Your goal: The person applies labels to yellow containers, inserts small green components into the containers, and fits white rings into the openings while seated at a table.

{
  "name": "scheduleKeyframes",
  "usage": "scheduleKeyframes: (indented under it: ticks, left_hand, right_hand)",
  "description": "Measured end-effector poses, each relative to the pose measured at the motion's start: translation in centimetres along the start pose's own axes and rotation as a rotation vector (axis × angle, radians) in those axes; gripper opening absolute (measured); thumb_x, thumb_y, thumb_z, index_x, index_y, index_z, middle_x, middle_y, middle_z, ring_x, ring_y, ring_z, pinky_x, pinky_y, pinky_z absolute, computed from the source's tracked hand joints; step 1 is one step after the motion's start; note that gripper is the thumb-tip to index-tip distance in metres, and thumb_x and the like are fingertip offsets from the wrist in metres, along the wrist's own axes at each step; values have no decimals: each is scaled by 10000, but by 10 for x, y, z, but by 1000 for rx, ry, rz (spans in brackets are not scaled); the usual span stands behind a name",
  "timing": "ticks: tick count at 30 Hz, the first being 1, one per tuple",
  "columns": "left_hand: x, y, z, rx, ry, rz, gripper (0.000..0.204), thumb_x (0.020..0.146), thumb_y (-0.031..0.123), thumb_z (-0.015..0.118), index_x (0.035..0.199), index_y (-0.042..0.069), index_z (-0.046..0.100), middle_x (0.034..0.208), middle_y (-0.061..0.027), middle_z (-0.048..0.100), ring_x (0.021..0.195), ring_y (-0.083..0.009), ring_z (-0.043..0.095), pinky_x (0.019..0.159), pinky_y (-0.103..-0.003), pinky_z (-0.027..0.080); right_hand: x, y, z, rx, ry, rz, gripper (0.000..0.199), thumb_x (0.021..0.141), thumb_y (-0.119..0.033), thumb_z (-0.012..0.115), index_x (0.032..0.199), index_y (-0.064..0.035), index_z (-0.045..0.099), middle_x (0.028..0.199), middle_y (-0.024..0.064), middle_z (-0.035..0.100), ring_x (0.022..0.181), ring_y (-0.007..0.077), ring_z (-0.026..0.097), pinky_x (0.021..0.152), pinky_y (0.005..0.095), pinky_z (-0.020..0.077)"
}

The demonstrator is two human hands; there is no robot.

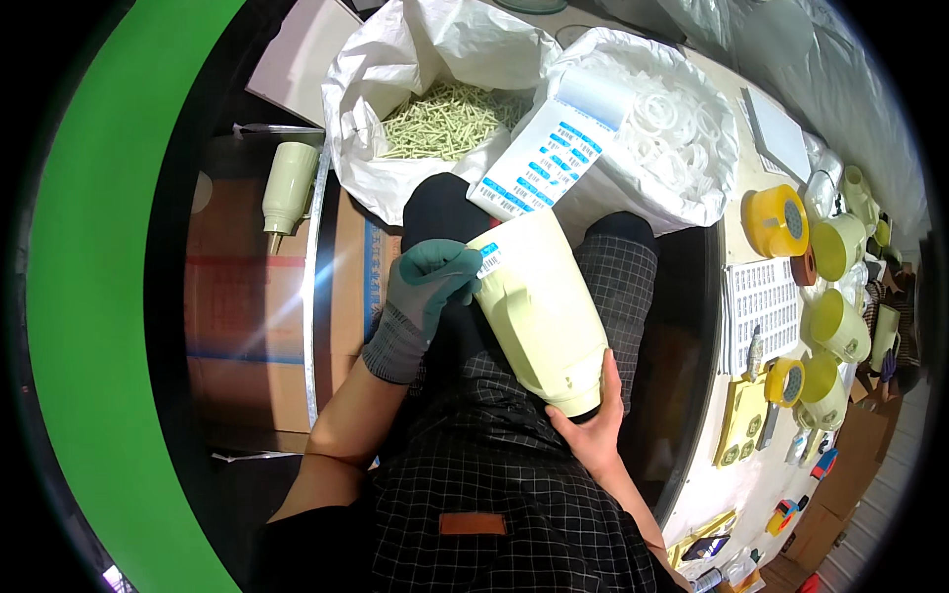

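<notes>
A pale yellow-green plastic jug-shaped body [544,306] lies tilted over my lap, its wide end away from me. My right hand [596,420], bare, is closed around its narrow near end. In a grey-green glove, my left hand [430,282] pinches at a small blue-and-white barcode sticker [490,257] by the left edge of the wide end; the fingertips partly hide how much of it touches the plastic. Just beyond lies a sheet of the same stickers [544,158], between two white bags.
One bag [346,109] holds pale green stick-like pieces, the other [727,148] translucent white rings. At left, a similar green part [291,183] lies on cardboard [247,316]. The right-hand table [692,484] carries yellow tape rolls [774,219], printed sheets [761,306] and several green cups [838,326].
</notes>
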State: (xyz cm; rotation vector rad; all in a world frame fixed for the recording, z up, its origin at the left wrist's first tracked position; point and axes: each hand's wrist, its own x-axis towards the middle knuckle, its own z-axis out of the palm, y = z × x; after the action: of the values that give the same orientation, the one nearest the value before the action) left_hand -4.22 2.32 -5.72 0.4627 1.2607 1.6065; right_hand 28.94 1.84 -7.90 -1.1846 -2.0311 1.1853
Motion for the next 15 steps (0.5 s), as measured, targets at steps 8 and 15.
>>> scheduleKeyframes:
  ticks: [8,15]
  left_hand:
    - [-7,20,3,95,123,-224,172,931,131,862,1024,27,761,860,-70,775,720,-133,740,588,-241,567]
    - [-13,15,-7,290,118,-110,183,927,127,864,1032,28,752,849,-40,743,700,-117,694,614,-244,561]
  right_hand:
    - [8,-1,4,-27,40,-173,1201,701,-82,950,1699,-158,287,1694,336,327,1535,511,414,1205,571,431]
    - [10,-6,15,-162,120,-330,1183,681,-71,963,1674,-156,325,1672,343,363,1470,524,498,1155,553,490]
